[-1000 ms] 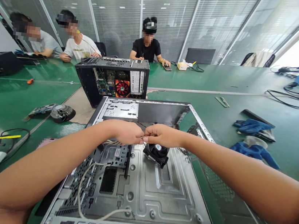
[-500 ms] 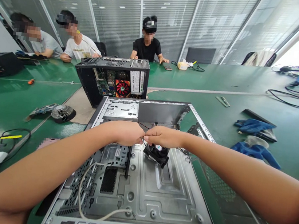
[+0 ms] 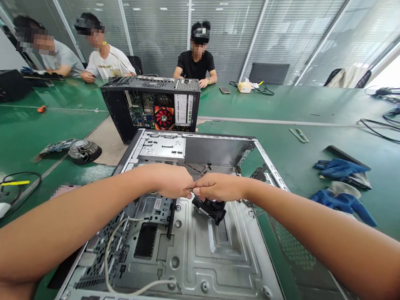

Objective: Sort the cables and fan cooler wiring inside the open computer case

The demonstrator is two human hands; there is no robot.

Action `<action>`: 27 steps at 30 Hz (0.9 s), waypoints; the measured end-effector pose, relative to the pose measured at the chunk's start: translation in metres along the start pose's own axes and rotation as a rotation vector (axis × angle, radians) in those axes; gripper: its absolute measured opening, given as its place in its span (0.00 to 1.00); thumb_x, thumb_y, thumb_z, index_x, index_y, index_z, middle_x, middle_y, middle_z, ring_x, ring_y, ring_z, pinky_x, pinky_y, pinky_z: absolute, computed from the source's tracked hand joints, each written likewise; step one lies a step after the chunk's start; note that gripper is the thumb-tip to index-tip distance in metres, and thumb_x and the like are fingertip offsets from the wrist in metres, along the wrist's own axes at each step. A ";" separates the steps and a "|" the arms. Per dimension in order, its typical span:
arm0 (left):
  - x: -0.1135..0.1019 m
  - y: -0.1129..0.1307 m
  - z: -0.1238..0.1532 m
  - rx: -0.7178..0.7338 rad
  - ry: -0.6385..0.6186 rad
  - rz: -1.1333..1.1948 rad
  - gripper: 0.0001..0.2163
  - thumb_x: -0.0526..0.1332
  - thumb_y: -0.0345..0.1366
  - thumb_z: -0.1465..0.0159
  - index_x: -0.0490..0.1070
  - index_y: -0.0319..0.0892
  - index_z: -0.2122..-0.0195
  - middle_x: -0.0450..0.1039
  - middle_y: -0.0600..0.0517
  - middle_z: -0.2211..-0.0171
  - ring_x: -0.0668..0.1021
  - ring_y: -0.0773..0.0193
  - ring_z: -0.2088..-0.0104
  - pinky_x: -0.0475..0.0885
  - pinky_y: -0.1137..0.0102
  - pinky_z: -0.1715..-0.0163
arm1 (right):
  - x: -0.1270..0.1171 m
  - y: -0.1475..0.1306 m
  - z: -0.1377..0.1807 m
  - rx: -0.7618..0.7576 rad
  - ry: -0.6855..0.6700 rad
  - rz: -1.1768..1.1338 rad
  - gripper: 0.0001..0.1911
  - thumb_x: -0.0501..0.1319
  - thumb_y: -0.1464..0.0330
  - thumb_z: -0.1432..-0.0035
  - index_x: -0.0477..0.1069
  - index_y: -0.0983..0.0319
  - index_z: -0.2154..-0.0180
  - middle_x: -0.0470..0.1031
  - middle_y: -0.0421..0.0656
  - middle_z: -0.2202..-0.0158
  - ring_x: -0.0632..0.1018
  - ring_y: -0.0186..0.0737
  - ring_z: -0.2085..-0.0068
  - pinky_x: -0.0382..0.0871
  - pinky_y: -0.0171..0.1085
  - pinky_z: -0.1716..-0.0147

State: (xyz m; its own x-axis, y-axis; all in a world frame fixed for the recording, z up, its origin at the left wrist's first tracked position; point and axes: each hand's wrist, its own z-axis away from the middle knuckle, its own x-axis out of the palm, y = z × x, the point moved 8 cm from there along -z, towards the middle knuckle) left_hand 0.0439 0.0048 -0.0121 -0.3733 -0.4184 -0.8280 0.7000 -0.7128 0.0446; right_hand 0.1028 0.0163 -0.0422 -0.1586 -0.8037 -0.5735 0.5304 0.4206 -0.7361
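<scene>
An open, stripped grey computer case lies flat on the green table in front of me. Both my hands meet above its middle. My left hand and my right hand are closed, fingertips touching, pinching something small between them that I cannot make out; thin wires show just behind them. A small black fan sits in the case right under my right hand. A white cable loops along the case's left side.
A second black computer case with a red fan stands behind. Blue gloves lie at the right, a circuit board and round part at the left, black cables further left. Three people sit at the far side.
My joined hands have sunk a little toward me and now cover more of the fan. The person in black at the back drew an arm in.
</scene>
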 end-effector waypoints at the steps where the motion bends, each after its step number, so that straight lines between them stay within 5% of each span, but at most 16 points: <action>1: 0.000 0.001 0.001 -0.010 0.000 -0.006 0.17 0.50 0.42 0.34 0.75 0.41 0.57 0.77 0.44 0.65 0.75 0.61 0.71 0.65 0.69 0.73 | 0.001 0.001 0.001 0.015 -0.015 -0.041 0.16 0.49 0.61 0.37 0.63 0.63 0.73 0.58 0.36 0.79 0.62 0.31 0.77 0.57 0.33 0.77; 6: -0.001 0.001 0.001 -0.024 -0.007 -0.029 0.18 0.48 0.42 0.33 0.76 0.40 0.57 0.77 0.42 0.64 0.75 0.59 0.71 0.66 0.68 0.73 | 0.002 0.003 0.001 0.034 -0.022 -0.092 0.15 0.50 0.60 0.38 0.63 0.63 0.72 0.57 0.34 0.81 0.60 0.30 0.79 0.56 0.32 0.79; 15: 0.008 -0.001 -0.006 0.047 -0.064 -0.017 0.20 0.47 0.43 0.33 0.74 0.38 0.54 0.77 0.41 0.62 0.76 0.58 0.68 0.64 0.69 0.73 | -0.002 -0.006 -0.004 -0.088 0.040 0.203 0.14 0.51 0.66 0.40 0.68 0.64 0.73 0.66 0.40 0.76 0.66 0.34 0.72 0.59 0.35 0.70; 27: -0.001 -0.001 -0.001 -0.012 0.043 -0.026 0.17 0.50 0.41 0.34 0.76 0.40 0.57 0.77 0.43 0.65 0.75 0.60 0.72 0.65 0.68 0.74 | 0.002 0.005 0.003 0.092 -0.009 -0.188 0.16 0.50 0.61 0.37 0.64 0.62 0.73 0.54 0.33 0.83 0.59 0.30 0.80 0.54 0.33 0.80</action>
State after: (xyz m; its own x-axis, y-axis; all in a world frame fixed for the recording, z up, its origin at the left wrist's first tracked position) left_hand 0.0443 0.0068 -0.0116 -0.3656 -0.3748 -0.8520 0.6976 -0.7163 0.0158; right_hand 0.1070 0.0150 -0.0459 -0.2548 -0.8685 -0.4253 0.5657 0.2228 -0.7939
